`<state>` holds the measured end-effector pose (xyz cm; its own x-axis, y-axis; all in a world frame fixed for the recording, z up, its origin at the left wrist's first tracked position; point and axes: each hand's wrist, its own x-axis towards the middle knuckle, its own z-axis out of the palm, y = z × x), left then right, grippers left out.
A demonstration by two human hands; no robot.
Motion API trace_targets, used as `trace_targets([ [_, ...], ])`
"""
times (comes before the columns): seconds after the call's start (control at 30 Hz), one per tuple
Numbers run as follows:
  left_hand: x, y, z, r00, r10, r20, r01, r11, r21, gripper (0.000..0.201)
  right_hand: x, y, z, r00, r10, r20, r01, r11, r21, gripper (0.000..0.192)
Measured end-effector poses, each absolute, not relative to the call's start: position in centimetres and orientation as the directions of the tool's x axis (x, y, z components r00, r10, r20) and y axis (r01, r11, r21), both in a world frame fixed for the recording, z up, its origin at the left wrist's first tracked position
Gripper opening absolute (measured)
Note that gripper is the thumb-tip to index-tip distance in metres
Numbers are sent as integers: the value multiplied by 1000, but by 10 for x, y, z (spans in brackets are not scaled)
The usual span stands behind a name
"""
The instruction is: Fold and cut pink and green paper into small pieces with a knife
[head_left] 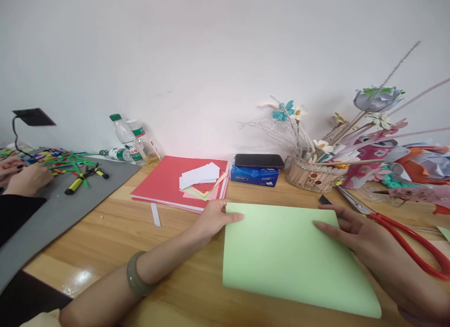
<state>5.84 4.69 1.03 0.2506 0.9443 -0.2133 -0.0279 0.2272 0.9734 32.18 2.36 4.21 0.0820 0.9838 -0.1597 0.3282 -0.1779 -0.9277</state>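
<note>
A light green sheet of paper [284, 256] is held up over the wooden table, its lower right corner bending outward. My left hand [214, 219] grips the upper left edge, thumb on the front and fingers behind. On the other side, my right hand [346, 228] pinches the upper right edge the same way, its fingertips partly behind the sheet. Close by my right hand lie large scissors [404, 233] with red handles. Behind my left hand is a stack of red paper [165, 177] with white cut pieces [199, 175] and small coloured scraps on it.
A phone [259, 161] rests on a blue tissue pack [253, 175]. A basket [309, 174] of craft flowers stands at the right, bottles [128, 138] by the wall. At the left, another person's hands [30, 179] are near pliers [79, 181] and coloured stems on a grey mat [101, 191].
</note>
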Motion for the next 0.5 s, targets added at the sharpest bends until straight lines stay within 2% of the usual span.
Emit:
trace_targets([
  [0.13,62,44,11,161,975,-153,-169,180,969,30,322,18,48,124,929,-348,70,-358,-931,31],
  [0.5,58,40,18,79,994,-69,-192,83,978,24,327,19,45,245,939,-243,74,-268,-961,35],
])
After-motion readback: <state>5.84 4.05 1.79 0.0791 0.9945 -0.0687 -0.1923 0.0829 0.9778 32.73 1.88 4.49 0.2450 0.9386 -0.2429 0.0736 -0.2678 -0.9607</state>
